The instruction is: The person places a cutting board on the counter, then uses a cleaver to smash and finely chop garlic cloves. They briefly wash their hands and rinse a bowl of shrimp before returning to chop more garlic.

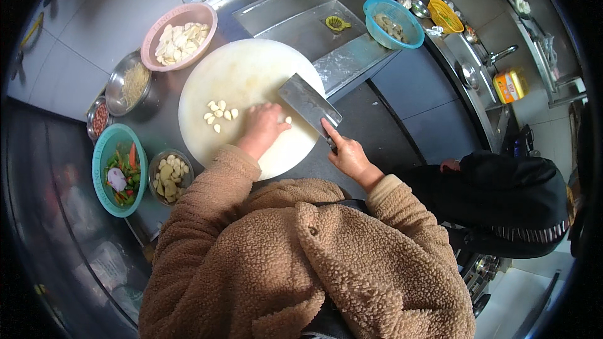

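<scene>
My right hand [349,154] grips the handle of a cleaver [311,106], its index finger stretched along the blade's near end. The broad blade lies over the right side of a round white cutting board [245,66]. My left hand [264,125] rests on the board with bent fingers; whether anything is under them is hidden. One peeled garlic clove [288,120] lies by its thumb, between hand and blade. Several peeled garlic cloves [218,113] lie in a loose group left of that hand.
Left of the board stand a pink basket [147,52] of pale slices, a steel bowl [114,99] of shreds, a teal basket [97,174] of cut peppers and a bowl [153,183] of garlic and ginger. Behind are a sink [292,14] and a blue basket [372,33]. A person in black [509,197] is at right.
</scene>
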Tool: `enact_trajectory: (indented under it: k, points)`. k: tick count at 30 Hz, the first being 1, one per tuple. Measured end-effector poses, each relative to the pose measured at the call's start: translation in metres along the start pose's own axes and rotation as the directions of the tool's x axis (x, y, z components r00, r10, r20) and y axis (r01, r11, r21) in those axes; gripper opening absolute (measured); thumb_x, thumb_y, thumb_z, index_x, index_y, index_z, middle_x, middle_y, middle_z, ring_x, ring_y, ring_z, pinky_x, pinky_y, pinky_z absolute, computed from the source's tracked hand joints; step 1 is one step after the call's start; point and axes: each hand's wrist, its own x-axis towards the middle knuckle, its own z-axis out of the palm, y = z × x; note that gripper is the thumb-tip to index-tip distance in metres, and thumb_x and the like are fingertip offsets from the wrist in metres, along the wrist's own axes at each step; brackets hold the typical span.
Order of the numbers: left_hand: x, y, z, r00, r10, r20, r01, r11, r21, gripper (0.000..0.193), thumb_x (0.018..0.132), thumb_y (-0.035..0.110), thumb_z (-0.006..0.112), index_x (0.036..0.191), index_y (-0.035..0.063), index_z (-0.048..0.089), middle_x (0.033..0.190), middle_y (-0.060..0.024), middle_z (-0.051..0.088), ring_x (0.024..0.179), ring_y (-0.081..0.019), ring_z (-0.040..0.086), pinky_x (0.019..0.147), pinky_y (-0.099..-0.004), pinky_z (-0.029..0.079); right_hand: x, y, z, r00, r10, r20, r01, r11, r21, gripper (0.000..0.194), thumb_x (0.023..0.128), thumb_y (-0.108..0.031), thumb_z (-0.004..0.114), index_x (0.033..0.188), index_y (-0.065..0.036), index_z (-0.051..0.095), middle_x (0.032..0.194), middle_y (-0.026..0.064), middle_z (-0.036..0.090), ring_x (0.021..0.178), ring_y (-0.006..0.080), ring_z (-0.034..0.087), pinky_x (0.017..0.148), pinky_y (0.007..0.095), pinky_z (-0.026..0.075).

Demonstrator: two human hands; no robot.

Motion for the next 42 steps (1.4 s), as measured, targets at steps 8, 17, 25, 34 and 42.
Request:
enact_trajectory:
  k: [8, 17, 25, 34, 42]
  points:
    - [-0.050, -0.056, -0.069, 0.868, -0.477, -0.138, 0.463, 0.878, -0.122, 0.028, 0.085, 0.023, 0.074, 0.104, 0.0042, 0.066, 0.099, -0.0095, 0.065, 0.098, -0.0268, 0.061, 0.099, -0.0421, 0.039, 0.007, -0.002, 0.038, 0.986, -0.166, -0.016, 0.155, 0.949, -0.274, 0.091, 0.078, -0.003, 0.060, 0.156, -0.028, 0.021, 0.082, 0.0172, 0.065, 0.065, 0.0348, 0.066, 0.058, 0.0450, 0.056]
    - [-0.088, -0.082, -0.056, 0.820, -0.461, -0.340, 0.373, 0.880, -0.293, 0.019, 0.083, 0.014, 0.073, 0.097, 0.0035, 0.065, 0.091, -0.0124, 0.065, 0.080, -0.0282, 0.063, 0.073, -0.0388, 0.051, 0.004, -0.005, 0.040, 0.995, -0.094, 0.011, 0.094, 0.959, -0.268, 0.092, 0.080, -0.006, 0.060, 0.157, -0.030, 0.016, 0.080, 0.0203, 0.066, 0.071, 0.0369, 0.068, 0.066, 0.0466, 0.056]
    - [-0.091, -0.091, -0.065, 0.807, -0.457, -0.374, 0.335, 0.876, -0.347, 0.019, 0.083, 0.011, 0.072, 0.099, 0.0037, 0.065, 0.092, -0.0127, 0.066, 0.077, -0.0273, 0.064, 0.072, -0.0380, 0.052, 0.006, -0.021, 0.020, 0.992, 0.019, 0.125, -0.027, 0.998, 0.065, 0.091, 0.078, 0.000, 0.061, 0.156, -0.030, 0.024, 0.088, 0.0196, 0.069, 0.074, 0.0349, 0.069, 0.067, 0.0450, 0.055]
    - [-0.093, -0.088, -0.062, 0.816, -0.403, -0.414, 0.252, 0.894, -0.371, 0.019, 0.084, 0.006, 0.069, 0.102, 0.0026, 0.064, 0.096, -0.0137, 0.065, 0.088, -0.0280, 0.065, 0.081, -0.0372, 0.052, -0.001, -0.069, 0.001, 0.831, 0.142, 0.538, -0.509, 0.585, 0.631, 0.085, 0.085, 0.008, 0.050, 0.158, -0.026, 0.021, 0.063, 0.0006, 0.051, 0.047, 0.0081, 0.050, 0.045, 0.0223, 0.043]
    - [-0.077, -0.088, -0.042, 0.897, -0.261, -0.356, 0.171, 0.949, -0.265, 0.020, 0.084, -0.003, 0.063, 0.104, 0.0013, 0.065, 0.099, -0.0175, 0.062, 0.093, -0.0321, 0.063, 0.083, -0.0369, 0.051, 0.000, -0.076, -0.016, 0.791, 0.034, 0.611, -0.534, 0.525, 0.663, 0.085, 0.083, 0.006, 0.052, 0.158, -0.022, 0.021, 0.062, -0.0007, 0.051, 0.047, 0.0086, 0.052, 0.045, 0.0234, 0.044]
